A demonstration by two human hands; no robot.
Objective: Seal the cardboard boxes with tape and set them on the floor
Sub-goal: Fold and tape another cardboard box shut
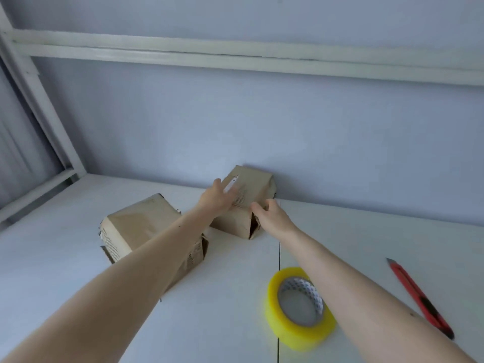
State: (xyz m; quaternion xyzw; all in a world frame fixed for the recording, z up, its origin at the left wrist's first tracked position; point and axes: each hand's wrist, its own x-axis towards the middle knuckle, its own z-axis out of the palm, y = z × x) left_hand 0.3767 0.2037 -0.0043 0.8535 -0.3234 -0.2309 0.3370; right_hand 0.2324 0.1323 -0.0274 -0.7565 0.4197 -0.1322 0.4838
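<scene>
Two brown cardboard boxes stand on the white table (pixel 65 279). The far box (pixel 252 189) sits against the wall; its near right end flap looks open. My left hand (pixel 217 196) lies on its top left side with fingers spread. My right hand (pixel 269 213) grips its near right corner with curled fingers. The nearer box (pixel 138 226) stands to the left, partly hidden by my left forearm. A roll of yellow tape (pixel 298 307) lies flat on the table near my right forearm.
A red utility knife (pixel 419 297) lies on the table at the right. A seam (pixel 279 258) runs down the tabletop past the tape. The blue-grey wall with a white rail stands right behind the far box; a white frame rises at the left.
</scene>
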